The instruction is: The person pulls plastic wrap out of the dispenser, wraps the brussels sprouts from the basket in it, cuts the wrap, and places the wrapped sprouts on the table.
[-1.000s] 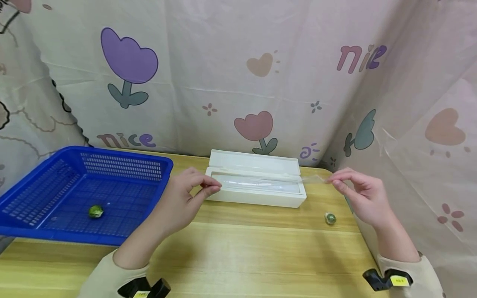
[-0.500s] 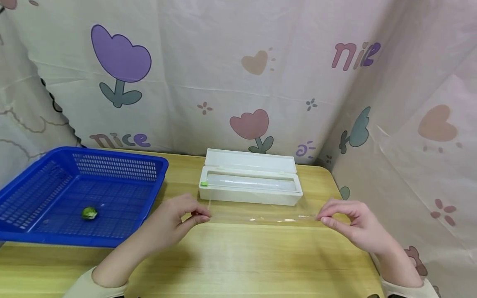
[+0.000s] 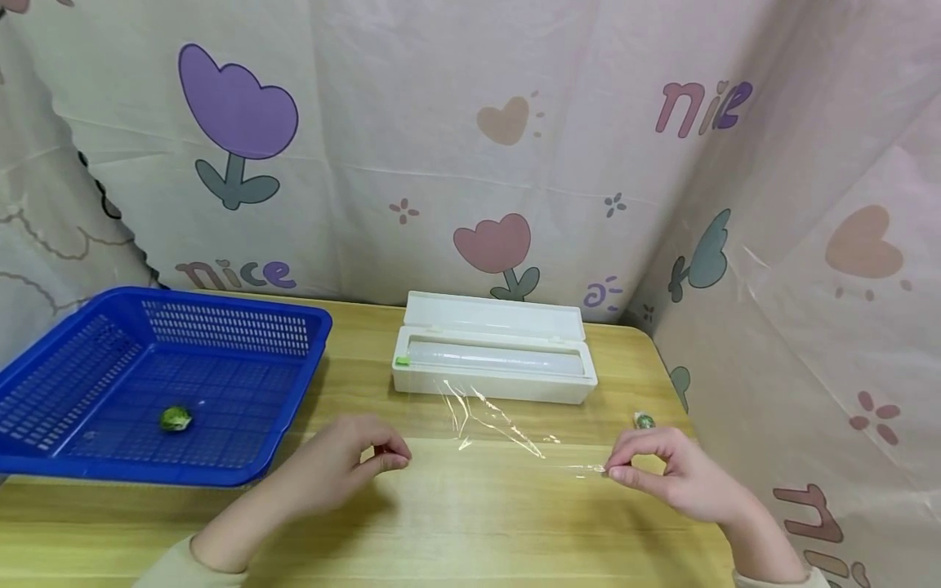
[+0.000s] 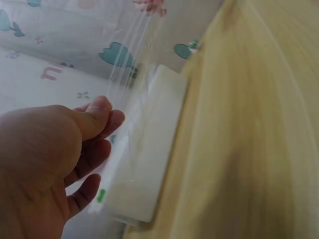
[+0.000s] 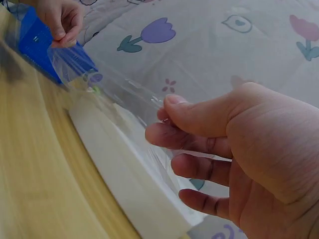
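Clear plastic wrap [image 3: 507, 425] stretches between my two hands and back to a white wrap dispenser box [image 3: 492, 387]. My left hand [image 3: 345, 457] pinches one corner between thumb and forefinger, left of the box and nearer to me. With thumb and forefinger my right hand [image 3: 672, 474] pinches the other corner; its remaining fingers [image 5: 202, 169] are loosely bent in the right wrist view. Inside the box, its lid raised, lies the film roll [image 3: 492, 358]. A green slider [image 3: 402, 361] sits at the box's left end.
To the left stands a blue perforated basket [image 3: 294, 408] holding a small green sprout-like vegetable [image 3: 176, 419]. A similar green piece, seemingly wrapped in film [image 3: 644, 420], lies just beyond my right hand. A printed curtain [image 3: 367, 122] hangs behind the wooden table [image 3: 470, 531].
Both hands have drawn back from the box toward me, pulling the plastic wrap out over its front edge. The film now spans a wider stretch above the table; the head view has shifted slightly.
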A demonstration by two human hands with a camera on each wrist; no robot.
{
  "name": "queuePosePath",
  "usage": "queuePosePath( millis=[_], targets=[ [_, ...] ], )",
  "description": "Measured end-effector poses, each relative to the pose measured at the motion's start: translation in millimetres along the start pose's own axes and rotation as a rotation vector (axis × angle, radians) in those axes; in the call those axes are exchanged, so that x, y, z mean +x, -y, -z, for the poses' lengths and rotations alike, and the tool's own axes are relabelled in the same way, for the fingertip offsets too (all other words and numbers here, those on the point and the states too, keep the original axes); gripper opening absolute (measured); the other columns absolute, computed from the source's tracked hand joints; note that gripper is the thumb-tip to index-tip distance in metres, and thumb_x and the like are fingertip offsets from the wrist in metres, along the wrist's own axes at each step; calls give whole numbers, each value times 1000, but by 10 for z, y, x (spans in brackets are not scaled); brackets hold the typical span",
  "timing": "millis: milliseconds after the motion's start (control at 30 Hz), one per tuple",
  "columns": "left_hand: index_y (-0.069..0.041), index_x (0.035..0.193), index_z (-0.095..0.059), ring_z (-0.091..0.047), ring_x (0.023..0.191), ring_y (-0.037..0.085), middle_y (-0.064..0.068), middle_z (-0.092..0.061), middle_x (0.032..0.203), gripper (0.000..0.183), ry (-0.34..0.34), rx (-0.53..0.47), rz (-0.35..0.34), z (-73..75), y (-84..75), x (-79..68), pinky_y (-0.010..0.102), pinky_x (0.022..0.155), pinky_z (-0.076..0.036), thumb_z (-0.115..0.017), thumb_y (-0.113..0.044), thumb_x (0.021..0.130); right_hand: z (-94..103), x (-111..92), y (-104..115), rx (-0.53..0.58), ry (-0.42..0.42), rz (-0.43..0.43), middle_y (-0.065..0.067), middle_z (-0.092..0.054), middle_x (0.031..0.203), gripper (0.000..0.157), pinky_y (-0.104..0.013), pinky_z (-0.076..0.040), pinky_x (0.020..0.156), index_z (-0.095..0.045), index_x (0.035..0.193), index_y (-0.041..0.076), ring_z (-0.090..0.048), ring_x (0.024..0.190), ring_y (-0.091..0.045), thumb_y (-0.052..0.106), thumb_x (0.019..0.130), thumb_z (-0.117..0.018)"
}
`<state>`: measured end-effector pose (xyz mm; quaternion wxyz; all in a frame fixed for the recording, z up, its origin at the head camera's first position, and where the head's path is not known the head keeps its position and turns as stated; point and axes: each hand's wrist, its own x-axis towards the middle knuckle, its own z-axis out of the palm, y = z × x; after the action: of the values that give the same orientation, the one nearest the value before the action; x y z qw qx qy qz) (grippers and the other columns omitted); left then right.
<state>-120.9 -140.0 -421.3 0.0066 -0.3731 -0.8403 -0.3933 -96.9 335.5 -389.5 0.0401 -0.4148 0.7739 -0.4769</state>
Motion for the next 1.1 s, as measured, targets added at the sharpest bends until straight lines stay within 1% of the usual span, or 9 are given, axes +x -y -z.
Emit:
queuePosePath(
  millis=[100,133,267,367,467,600,700,833,1100],
  targets=[
    [-30,97,-76,-60,83,0,-22,-65,87,8,37,-7,26,-35,50,-35,32,76,-56,-73,-24,102,-65,-20,-47,6,18,-24,1,-73,94,37,-31,-53,80,-78,108,17,-68,83,-19,-16,93,-70],
    [-30,97,-76,-60,82,0,-23,-65,87,8,48,-8,36,-44,64,-44,33,75,-56,-73,-25,102,-89,-28,-64,9,24,-37,1,-73,94,36,-32,-54,78,-78,108,18,-68,83,-19,-15,93,-70],
    [-28,96,-78,-60,81,-1,-21,-67,85,8,96,-6,73,-65,110,-72,33,74,-55,-73,-25,102,-194,-68,-137,15,46,-124,2,-73,92,30,-32,-55,77,-78,104,21,-68,83,-17,-7,96,-71],
    [-25,97,-79,-61,81,-1,-20,-69,87,8,142,-8,106,-74,136,-90,32,74,-54,-72,-24,102,-273,-96,-212,34,60,-175,-2,-74,91,26,-32,-55,79,-78,102,21,-68,83,-17,-4,98,-71],
    [-26,97,-79,-62,81,-1,-21,-70,88,9,170,-4,125,-86,163,-106,30,75,-54,-73,-23,102,-346,-120,-300,75,73,-189,-10,-74,91,21,-33,-55,81,-78,102,16,-68,84,-19,-3,99,-70],
    [-28,94,-79,-61,83,-1,-24,-68,88,10,187,9,95,-121,217,-126,31,76,-54,-74,-23,102,-427,-149,-415,113,83,-191,-13,-75,96,15,-34,-55,87,-78,102,10,-70,90,-21,-3,100,-69],
    [-30,92,-76,-59,85,-2,-27,-64,89,11,191,33,26,-180,274,-143,31,80,-53,-76,-23,100,-476,-171,-498,121,91,-179,-13,-75,101,15,-35,-55,90,-78,103,8,-71,95,-22,-4,100,-69],
    [-33,89,-71,-57,89,0,-27,-59,94,15,196,83,-48,-268,324,-167,31,82,-53,-77,-23,99,-530,-182,-551,120,100,-209,-13,-72,103,13,-33,-54,90,-78,101,8,-68,96,-23,-1,100,-69],
    [-35,89,-71,-56,87,-1,-28,-55,89,15,243,119,-5,-321,346,-160,30,78,-53,-77,-26,99,-587,-164,-602,110,125,-296,-10,-69,102,12,-31,-53,85,-78,97,11,-65,93,-21,3,102,-70]
  ],
)
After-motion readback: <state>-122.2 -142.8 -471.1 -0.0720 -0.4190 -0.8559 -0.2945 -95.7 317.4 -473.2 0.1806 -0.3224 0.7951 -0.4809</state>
